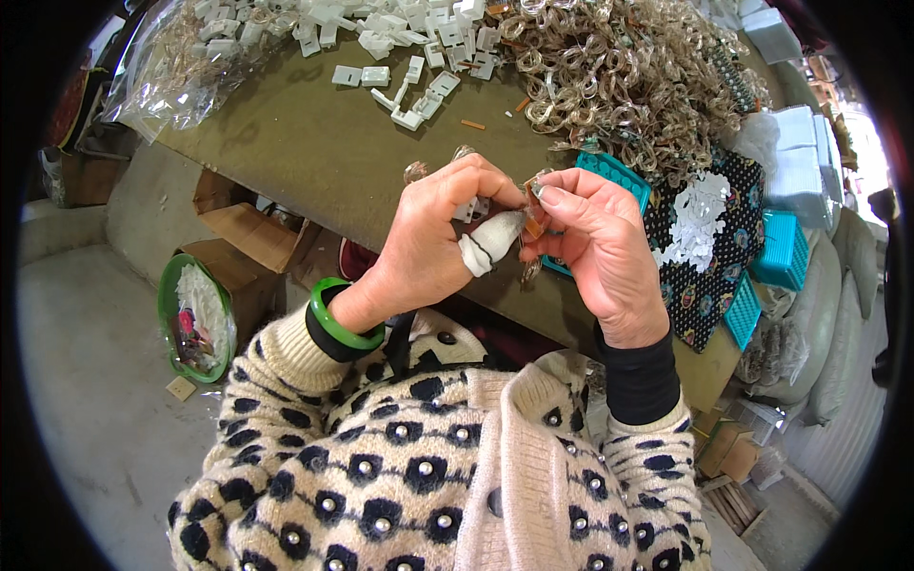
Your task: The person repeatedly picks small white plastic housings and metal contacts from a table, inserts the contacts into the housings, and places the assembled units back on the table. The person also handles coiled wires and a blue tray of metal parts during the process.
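Note:
My left hand (440, 226) and my right hand (592, 238) meet above the front edge of the brown table (314, 143). The left thumb wears a white cloth wrap and presses toward a small clear ring piece (533, 226) pinched by the right fingertips. A white plastic clip (468, 209) shows under the curled left fingers. A green bangle sits on my left wrist. Both hands are closed around these small parts, and the fingers hide most of them.
A large heap of clear linked rings (628, 71) fills the table's far right. White plastic clips (400, 38) lie scattered at the back. Teal trays (781, 249) and a dark patterned cloth with white bits (700, 228) sit right. Cardboard boxes (252, 233) and a green basin (195, 319) stand below left.

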Motion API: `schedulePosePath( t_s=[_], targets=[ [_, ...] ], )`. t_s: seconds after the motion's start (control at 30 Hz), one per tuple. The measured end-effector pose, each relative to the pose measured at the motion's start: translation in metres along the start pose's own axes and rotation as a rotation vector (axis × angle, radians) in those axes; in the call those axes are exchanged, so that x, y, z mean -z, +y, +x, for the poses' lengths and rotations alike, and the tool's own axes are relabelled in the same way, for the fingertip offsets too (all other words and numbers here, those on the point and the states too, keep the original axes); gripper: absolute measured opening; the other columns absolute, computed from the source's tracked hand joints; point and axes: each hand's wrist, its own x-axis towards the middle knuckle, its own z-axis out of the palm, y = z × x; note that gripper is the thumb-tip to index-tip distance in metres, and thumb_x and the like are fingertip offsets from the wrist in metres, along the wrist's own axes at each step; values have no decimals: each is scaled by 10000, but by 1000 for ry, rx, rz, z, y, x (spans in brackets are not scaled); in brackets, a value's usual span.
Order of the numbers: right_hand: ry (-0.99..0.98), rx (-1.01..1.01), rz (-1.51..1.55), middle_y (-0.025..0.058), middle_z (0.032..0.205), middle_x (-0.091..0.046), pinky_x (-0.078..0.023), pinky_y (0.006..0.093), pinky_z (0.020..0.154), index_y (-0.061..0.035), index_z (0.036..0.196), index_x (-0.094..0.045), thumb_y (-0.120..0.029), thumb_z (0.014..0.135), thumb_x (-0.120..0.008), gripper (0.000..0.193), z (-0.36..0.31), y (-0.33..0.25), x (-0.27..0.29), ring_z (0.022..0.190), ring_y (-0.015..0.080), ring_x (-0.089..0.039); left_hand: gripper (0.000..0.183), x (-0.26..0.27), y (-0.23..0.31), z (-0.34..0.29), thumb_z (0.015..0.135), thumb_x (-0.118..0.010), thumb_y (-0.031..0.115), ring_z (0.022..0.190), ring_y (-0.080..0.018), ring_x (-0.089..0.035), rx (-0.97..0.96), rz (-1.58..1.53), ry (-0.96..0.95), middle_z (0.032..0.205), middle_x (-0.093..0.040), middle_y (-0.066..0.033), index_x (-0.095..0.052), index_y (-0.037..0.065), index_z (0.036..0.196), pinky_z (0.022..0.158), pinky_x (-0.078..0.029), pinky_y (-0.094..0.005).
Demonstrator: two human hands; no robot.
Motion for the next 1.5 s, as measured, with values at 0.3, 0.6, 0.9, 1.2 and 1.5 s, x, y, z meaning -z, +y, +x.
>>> schedulePosePath(
  t_s=[0.3, 0.6, 0.9, 1.2, 1.5],
  targets=[
    [22, 121, 39, 80, 896, -668, -575, 346, 664, 8, 1037, -626, -158, 949, -623, 188, -1, 6, 6, 769, 164, -647, 200, 4, 8, 3, 817, -706, 14, 795, -184, -652, 189, -57, -59, 861, -656, -77, -677, 1, 1014, 706, -514, -295],
    [88, 489, -239, 114, 1018, -661, -529, 320, 822, 26, 1037, -617, -135, 960, -622, 179, -7, 8, -6, 890, 154, -634, 165, -2, 6, 1, 820, -714, 17, 748, -115, -598, 253, -59, -6, 841, -636, -43, -678, 0, 980, 676, -474, -253],
    [-96, 602, 74, 157, 993, -686, -505, 373, 935, 15, 1131, -545, -128, 999, -568, 196, -16, -5, -14, 966, 246, -668, 310, -7, 0, 52, 769, -727, 20, 785, -152, -604, -78, 197, 122, 971, -622, -73, -672, 26, 1074, 661, -481, -275],
    [63, 540, 37, 98, 883, -667, -548, 307, 729, -4, 1106, -594, -170, 1000, -582, 197, -14, -1, -13, 783, 190, -670, 351, 16, 32, 49, 772, -724, -37, 796, -92, -601, -27, -16, -10, 894, -654, -22, -696, 27, 1116, 687, -475, -235],
    [123, 557, -213, 39, 897, -652, -487, 192, 660, 16, 1096, -599, -59, 955, -635, 164, -24, 5, -25, 710, 66, -598, 220, 4, 36, 29, 736, -741, -1, 702, -137, -647, 28, 57, 78, 799, -675, -49, -697, 14, 951, 633, -493, -255]
  ],
)
